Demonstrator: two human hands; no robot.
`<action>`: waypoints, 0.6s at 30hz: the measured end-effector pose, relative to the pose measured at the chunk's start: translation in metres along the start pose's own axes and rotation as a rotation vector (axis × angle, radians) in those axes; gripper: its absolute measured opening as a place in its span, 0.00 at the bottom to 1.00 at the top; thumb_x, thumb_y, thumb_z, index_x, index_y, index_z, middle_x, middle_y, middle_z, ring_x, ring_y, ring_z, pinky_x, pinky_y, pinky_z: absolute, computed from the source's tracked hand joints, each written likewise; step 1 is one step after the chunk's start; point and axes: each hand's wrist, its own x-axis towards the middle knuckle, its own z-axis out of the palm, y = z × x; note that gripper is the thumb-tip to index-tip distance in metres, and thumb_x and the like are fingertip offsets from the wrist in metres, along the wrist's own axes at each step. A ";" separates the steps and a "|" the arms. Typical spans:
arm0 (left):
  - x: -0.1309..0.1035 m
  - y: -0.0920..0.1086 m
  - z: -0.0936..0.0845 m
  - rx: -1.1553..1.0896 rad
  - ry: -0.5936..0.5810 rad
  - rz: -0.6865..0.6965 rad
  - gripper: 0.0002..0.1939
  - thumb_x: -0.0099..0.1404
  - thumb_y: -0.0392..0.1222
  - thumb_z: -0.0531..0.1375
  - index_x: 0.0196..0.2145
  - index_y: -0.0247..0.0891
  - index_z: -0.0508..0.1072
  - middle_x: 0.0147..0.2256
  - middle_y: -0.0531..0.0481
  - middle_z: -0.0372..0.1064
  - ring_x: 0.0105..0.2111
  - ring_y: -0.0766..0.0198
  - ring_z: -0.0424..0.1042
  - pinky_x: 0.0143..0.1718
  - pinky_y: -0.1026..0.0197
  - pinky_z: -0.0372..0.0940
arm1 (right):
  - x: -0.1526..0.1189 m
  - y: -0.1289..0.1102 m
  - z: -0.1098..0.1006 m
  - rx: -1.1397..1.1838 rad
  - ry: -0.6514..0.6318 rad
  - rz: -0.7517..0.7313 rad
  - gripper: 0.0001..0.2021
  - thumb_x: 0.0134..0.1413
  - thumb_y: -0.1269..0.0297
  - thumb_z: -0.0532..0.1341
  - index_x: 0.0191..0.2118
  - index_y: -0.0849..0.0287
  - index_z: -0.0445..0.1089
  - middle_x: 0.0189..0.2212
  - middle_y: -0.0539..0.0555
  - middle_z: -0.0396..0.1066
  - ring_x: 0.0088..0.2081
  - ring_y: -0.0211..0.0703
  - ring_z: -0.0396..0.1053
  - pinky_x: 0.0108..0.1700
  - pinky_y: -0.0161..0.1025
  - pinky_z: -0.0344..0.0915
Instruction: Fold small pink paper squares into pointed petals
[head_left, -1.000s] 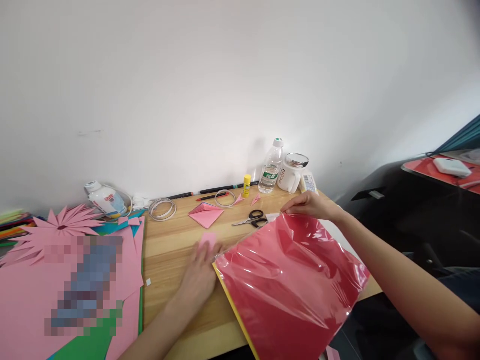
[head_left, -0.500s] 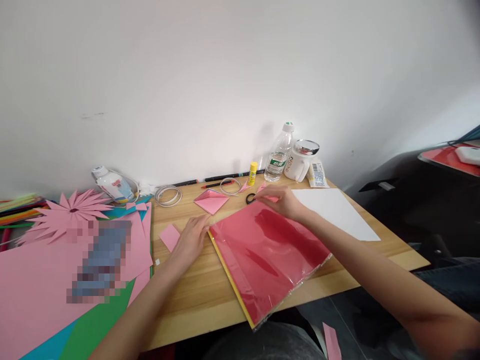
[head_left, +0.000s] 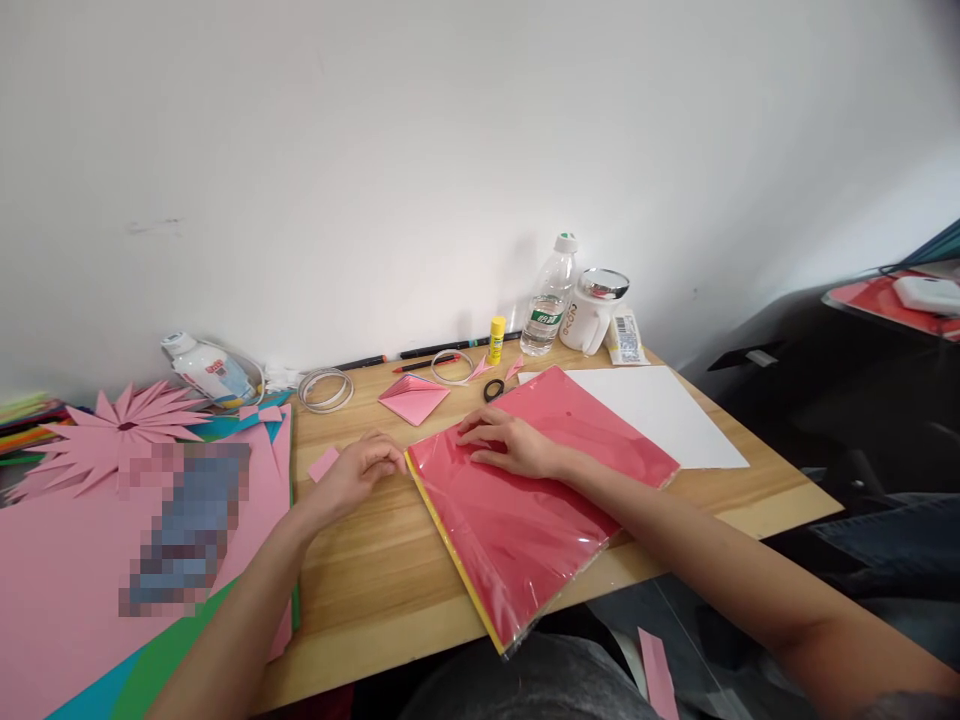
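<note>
A plastic-wrapped pack of red paper (head_left: 540, 520) with a yellow strip along its left edge lies on the wooden table (head_left: 360, 590). My right hand (head_left: 506, 440) rests on top of the pack, its fingers apart and slightly bent. At the pack's upper left corner, my left hand (head_left: 364, 470) pinches the edge with thumb and fingers together. A small pink slip (head_left: 323, 464) lies partly behind my left hand. Beyond the pack are a folded pink paper piece (head_left: 415, 397) and a black ring (head_left: 493, 390).
At the back stand a yellow glue stick (head_left: 496, 341), a water bottle (head_left: 546, 300) and a white mug (head_left: 592, 318). White paper (head_left: 675, 410) lies right. Pink sheets (head_left: 60, 560) and a spiky paper flower (head_left: 124, 428) cover the left.
My right hand has come down from the pack's far corner onto its surface, moving left and nearer. The far corner now lies uncovered. My left hand's fingers have curled at the near corner.
</note>
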 end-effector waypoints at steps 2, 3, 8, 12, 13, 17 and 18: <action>-0.004 0.000 -0.007 0.034 -0.066 0.018 0.11 0.62 0.37 0.49 0.28 0.38 0.69 0.31 0.50 0.68 0.36 0.63 0.66 0.40 0.59 0.62 | 0.000 -0.001 0.001 -0.004 -0.012 -0.002 0.12 0.54 0.65 0.56 0.44 0.58 0.68 0.45 0.58 0.64 0.47 0.44 0.63 0.50 0.43 0.61; -0.005 0.001 -0.007 0.069 -0.059 0.027 0.10 0.62 0.37 0.49 0.29 0.38 0.69 0.33 0.49 0.68 0.38 0.62 0.65 0.42 0.58 0.61 | 0.000 -0.001 0.001 -0.008 -0.015 -0.002 0.12 0.54 0.64 0.57 0.44 0.58 0.68 0.45 0.58 0.64 0.47 0.45 0.63 0.50 0.42 0.61; -0.004 0.026 0.008 0.383 0.129 0.112 0.19 0.60 0.32 0.50 0.49 0.40 0.63 0.57 0.43 0.51 0.57 0.54 0.49 0.54 0.47 0.50 | 0.000 -0.003 0.003 -0.031 -0.015 -0.001 0.15 0.52 0.59 0.59 0.45 0.60 0.67 0.45 0.59 0.63 0.47 0.46 0.62 0.50 0.43 0.61; -0.006 0.058 0.027 0.540 -0.118 0.295 0.20 0.60 0.26 0.47 0.45 0.42 0.66 0.46 0.48 0.65 0.51 0.58 0.58 0.56 0.47 0.45 | 0.000 -0.003 0.003 -0.048 -0.011 -0.001 0.15 0.53 0.60 0.58 0.46 0.59 0.67 0.45 0.59 0.63 0.46 0.46 0.62 0.49 0.45 0.61; -0.006 0.065 0.031 0.566 -0.167 0.289 0.18 0.61 0.26 0.46 0.42 0.40 0.67 0.43 0.48 0.66 0.47 0.59 0.61 0.54 0.48 0.48 | 0.000 -0.002 0.004 -0.056 -0.015 -0.004 0.15 0.53 0.60 0.58 0.46 0.59 0.66 0.45 0.59 0.62 0.46 0.46 0.62 0.49 0.45 0.61; -0.007 0.071 0.038 0.643 -0.193 0.212 0.13 0.61 0.26 0.46 0.32 0.37 0.67 0.35 0.47 0.66 0.38 0.60 0.63 0.46 0.52 0.56 | 0.000 -0.003 0.003 -0.083 -0.026 -0.019 0.15 0.53 0.60 0.57 0.46 0.59 0.66 0.44 0.59 0.62 0.46 0.45 0.61 0.49 0.43 0.61; -0.008 0.069 0.038 0.641 -0.190 0.222 0.12 0.62 0.26 0.47 0.30 0.37 0.66 0.33 0.48 0.65 0.37 0.60 0.63 0.45 0.52 0.56 | 0.001 -0.003 0.003 -0.089 -0.029 -0.021 0.15 0.54 0.60 0.57 0.46 0.59 0.66 0.44 0.59 0.62 0.46 0.45 0.61 0.50 0.43 0.61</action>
